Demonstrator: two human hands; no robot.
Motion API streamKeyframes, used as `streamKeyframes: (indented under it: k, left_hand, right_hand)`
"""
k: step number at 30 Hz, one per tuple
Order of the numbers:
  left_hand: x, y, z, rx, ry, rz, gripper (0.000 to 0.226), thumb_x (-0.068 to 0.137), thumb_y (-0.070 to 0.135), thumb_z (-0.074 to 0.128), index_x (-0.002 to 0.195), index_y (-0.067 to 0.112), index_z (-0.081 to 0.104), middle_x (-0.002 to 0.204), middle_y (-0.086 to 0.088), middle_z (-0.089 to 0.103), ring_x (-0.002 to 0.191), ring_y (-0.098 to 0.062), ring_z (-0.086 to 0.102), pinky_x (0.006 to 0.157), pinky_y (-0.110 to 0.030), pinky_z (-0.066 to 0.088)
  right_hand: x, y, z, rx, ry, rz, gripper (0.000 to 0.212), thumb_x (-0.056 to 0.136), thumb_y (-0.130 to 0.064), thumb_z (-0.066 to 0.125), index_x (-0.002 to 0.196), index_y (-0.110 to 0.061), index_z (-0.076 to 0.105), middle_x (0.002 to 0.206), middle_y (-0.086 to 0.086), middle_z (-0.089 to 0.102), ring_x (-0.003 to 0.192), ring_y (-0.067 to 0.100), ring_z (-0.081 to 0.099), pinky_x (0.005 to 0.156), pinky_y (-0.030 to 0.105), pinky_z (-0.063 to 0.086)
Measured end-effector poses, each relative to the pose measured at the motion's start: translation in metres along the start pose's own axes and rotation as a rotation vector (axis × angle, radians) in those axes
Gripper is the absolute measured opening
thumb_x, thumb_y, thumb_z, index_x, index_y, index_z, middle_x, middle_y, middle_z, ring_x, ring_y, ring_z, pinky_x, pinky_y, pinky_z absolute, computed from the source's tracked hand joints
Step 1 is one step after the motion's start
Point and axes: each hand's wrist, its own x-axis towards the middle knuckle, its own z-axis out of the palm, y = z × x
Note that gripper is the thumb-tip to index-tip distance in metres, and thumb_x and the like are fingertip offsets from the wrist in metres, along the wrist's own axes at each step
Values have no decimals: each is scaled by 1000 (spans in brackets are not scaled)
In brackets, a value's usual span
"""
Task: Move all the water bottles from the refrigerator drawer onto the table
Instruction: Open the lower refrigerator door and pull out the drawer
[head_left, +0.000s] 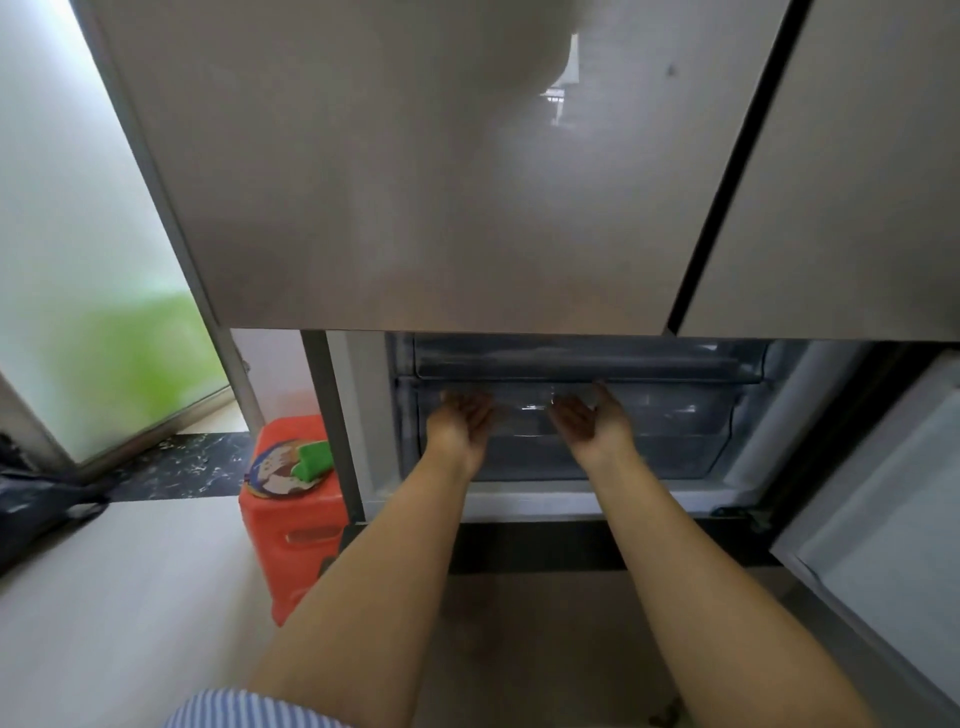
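Scene: While both arms are reaching forward, the person is facing the open lower part of a refrigerator (441, 171).
Drawer: the clear plastic drawer (675, 421) is sitting in the lower compartment, its long axis running left to right, front wall facing the person.
Left hand: the left hand (462, 421) is lying open against the drawer front, fingers pointing away.
Right hand: the right hand (592, 418) is resting open, palm turned inward, beside the left, gripping nothing.
Water bottles: blurred glints are showing through the drawer wall; I cannot tell bottles or their direction.
Stool: a red stool (291, 514) is standing left of the refrigerator.
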Motion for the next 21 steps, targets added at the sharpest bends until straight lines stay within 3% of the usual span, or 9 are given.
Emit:
streamKeyframes:
  k: [1,3,5,8,11,12,14,17,21]
  left_hand:
    - [-4,0,-1,12,3,0,44,103,19,18,138,-4,30,114,-22,55,124,-32,45,101,-39,37]
    - [-18,-1,-1,19,14,-5,35,102,14,21,119,-2,47,91,-15,55,106,-32,52,94,-37,42]
    - [-39,-6,-4,-31,43,-26,32,102,15,23,96,2,53,90,-15,56,97,-32,55,103,-39,41]
    - [-74,-13,-12,-69,112,-71,39,102,19,27,135,0,35,136,-23,44,129,-33,42,115,-40,29]
    - [-116,-24,-24,-50,140,-93,44,102,21,25,138,-5,28,145,-25,34,135,-34,35,115,-40,27]
    - [-133,-29,-29,-39,142,-104,42,102,22,23,132,-6,35,144,-26,36,135,-34,35,115,-39,27]
    - [-169,-37,-41,-51,134,-119,39,103,22,20,99,-2,51,123,-28,52,134,-34,37,112,-39,28]
    - [-216,-51,-63,-66,128,-153,42,103,22,20,72,6,43,83,-17,55,133,-35,39,108,-39,32]
    - [-256,-58,-79,-61,92,-164,43,103,24,20,68,9,39,109,-25,57,133,-33,39,109,-38,31]
  right_hand:
    - [-3,0,-5,-4,-8,-3,28,98,-16,39,124,-9,43,99,16,54,95,31,58,83,38,52]
    - [-11,-2,-14,-8,-27,9,21,98,-10,36,111,-1,49,96,15,52,98,34,56,100,44,44]
    - [-26,-2,-25,26,-30,45,17,97,-8,36,94,-1,51,86,14,53,88,31,56,110,48,32]
    - [-59,0,-45,25,-25,81,17,97,-8,38,106,-1,51,92,11,53,102,29,50,108,47,32]
    - [-103,3,-64,14,-26,87,21,97,-7,39,79,-5,49,78,12,51,87,26,54,107,47,32]
    - [-120,4,-72,10,-25,91,23,97,-7,39,76,-6,48,77,12,51,84,26,55,106,47,33]
    - [-155,10,-91,20,-19,104,26,97,-7,38,72,-7,47,71,12,53,76,25,58,100,45,40]
    - [-204,21,-123,57,-32,122,24,97,-8,38,76,-7,48,71,13,58,74,23,62,90,42,47]
    - [-239,28,-139,73,-7,107,26,98,-10,37,74,-6,46,79,13,51,82,24,55,107,45,32]
